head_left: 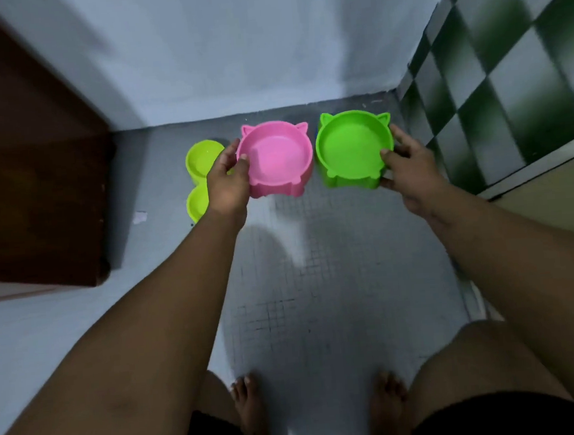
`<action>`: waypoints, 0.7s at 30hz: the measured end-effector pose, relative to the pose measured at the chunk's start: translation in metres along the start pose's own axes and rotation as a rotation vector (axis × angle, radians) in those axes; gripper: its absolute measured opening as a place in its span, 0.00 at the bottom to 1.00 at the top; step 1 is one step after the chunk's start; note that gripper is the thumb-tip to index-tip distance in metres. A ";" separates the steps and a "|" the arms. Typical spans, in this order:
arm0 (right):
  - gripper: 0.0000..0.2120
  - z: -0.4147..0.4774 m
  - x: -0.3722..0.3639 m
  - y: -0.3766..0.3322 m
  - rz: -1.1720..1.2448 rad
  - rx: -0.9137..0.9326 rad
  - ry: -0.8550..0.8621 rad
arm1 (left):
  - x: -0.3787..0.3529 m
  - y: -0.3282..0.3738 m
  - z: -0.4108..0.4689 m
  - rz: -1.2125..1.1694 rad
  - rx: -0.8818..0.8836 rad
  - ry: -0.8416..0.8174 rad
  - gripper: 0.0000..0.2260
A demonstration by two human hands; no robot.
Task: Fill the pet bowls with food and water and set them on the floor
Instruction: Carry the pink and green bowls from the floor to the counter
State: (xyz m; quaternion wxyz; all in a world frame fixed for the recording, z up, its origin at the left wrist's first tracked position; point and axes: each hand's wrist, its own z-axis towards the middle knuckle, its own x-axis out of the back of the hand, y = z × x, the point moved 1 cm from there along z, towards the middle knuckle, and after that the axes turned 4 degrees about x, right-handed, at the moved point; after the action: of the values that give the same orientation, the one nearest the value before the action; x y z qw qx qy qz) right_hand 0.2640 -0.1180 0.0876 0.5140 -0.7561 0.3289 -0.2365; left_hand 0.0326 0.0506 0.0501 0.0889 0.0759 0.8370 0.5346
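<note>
Bowls low at the floor (311, 284): pink cat-eared bowl (276, 159), left hand (228, 184) gripping its left rim, likely to keep it level. Green cat-eared bowl (354, 150) just right of it, right hand (410, 169) gripping likewise. Lime double bowl (200, 176) just left.

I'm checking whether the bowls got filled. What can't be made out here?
Head view only.
1. Pink bowl: water or empty, too blurred to tell.
2. Green bowl: same, blurred.
3. Yellow-green double bowl: partly hidden behind the left hand.
4. Bases of both held bowls: on the floor or just above, not discernible.
</note>
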 end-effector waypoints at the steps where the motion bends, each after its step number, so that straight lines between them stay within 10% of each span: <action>1: 0.26 -0.016 0.001 -0.024 0.005 -0.006 -0.003 | 0.001 0.024 -0.016 -0.015 0.015 0.004 0.15; 21: 0.23 -0.344 0.057 -0.407 0.060 0.138 0.030 | 0.019 0.407 -0.359 -0.174 0.058 -0.038 0.13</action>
State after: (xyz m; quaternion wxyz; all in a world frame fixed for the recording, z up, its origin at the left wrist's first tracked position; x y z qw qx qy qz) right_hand 0.1665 -0.2702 0.5920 0.5669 -0.7050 0.3420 -0.2541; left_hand -0.0553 -0.0915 0.5668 0.1486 0.0157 0.8538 0.4988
